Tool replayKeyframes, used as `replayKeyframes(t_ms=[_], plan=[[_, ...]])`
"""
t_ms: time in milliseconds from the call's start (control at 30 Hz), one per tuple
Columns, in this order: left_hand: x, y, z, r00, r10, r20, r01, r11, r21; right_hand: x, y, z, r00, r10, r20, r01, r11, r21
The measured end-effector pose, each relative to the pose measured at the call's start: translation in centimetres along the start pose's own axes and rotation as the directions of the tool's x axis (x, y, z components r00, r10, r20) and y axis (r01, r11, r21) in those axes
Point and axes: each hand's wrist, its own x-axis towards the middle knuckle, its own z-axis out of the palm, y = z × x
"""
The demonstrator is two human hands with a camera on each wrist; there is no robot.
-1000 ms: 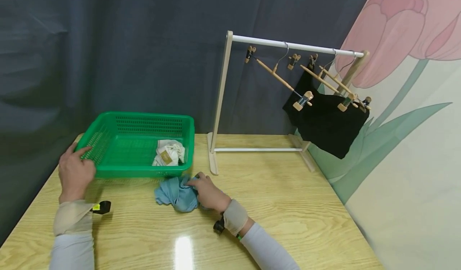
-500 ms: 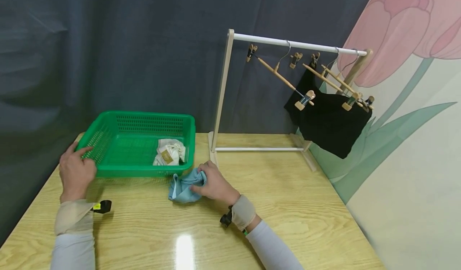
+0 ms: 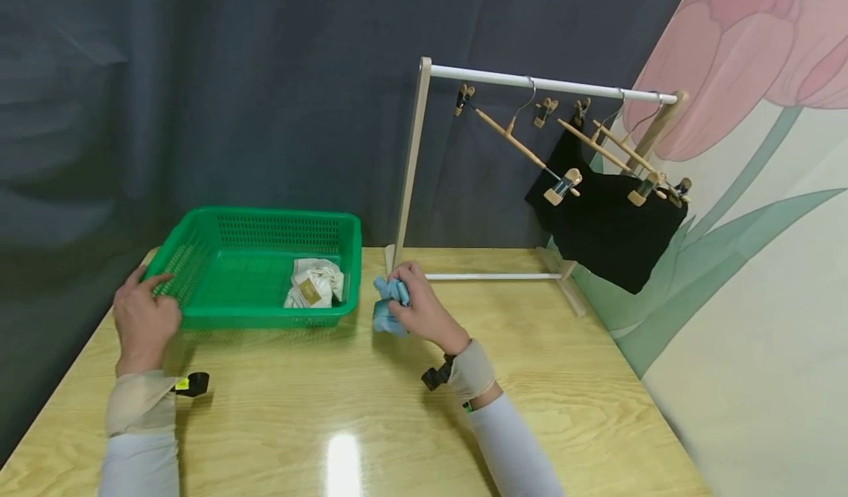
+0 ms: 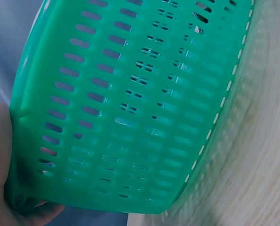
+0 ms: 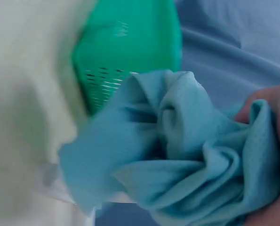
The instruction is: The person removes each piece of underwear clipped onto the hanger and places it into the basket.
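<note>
My left hand grips the near left corner of a green plastic basket. Its fingers lie over the rim, and the slotted side wall fills the left wrist view. My right hand pinches a crumpled light blue cloth, held up over the table just right of the basket. Loose folds of the blue cloth hang from the fingers in the right wrist view. A bunched white cloth with a tan label lies in the basket's right end.
Behind the right hand stands a small garment rack with a white top rail. A wooden clip hanger and other hangers hang there, with a black garment at the right. A dark curtain backs the table.
My right hand has gripped the blue cloth, lifted it off the table and carried it rightward and back towards the rack's left foot. My left hand has stayed on the basket.
</note>
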Motion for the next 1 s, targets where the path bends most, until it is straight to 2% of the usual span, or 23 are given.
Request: replayKeyframes(t_ms=[133, 300, 433, 600, 800, 1000], plan=[[-0.2, -0.4, -0.1, 1.000, -0.013, -0.014, 0.013, 1.000, -0.013, 2.0, -1.2, -1.1, 0.999, -0.029, -0.043, 0.030, 0.999, 0.021], [-0.4, -0.6, 0.2, 0.997, 0.016, -0.074, -0.020, 0.998, -0.062, 5.4, -3.3, -1.8, 0.988, -0.128, -0.082, 0.131, 0.991, 0.031], [-0.3, -0.7, 0.6, 0.990, 0.049, -0.129, -0.061, 0.994, -0.092, 8.3, -5.0, -1.3, 0.973, -0.204, -0.108, 0.210, 0.976, 0.050], [-0.2, -0.6, 1.0, 0.985, 0.045, -0.167, -0.066, 0.990, -0.121, 11.1, -6.5, 0.5, 0.980, -0.159, -0.117, 0.172, 0.979, 0.110], [-0.2, -0.4, 1.3, 0.987, 0.014, -0.158, -0.036, 0.990, -0.137, 12.8, -6.0, 3.4, 0.997, -0.076, 0.001, 0.075, 0.983, 0.165], [-0.3, -0.8, 0.9, 0.988, -0.004, -0.157, -0.014, 0.994, -0.113, 13.9, -4.6, 5.9, 0.986, -0.029, 0.164, 0.014, 0.996, 0.090]])
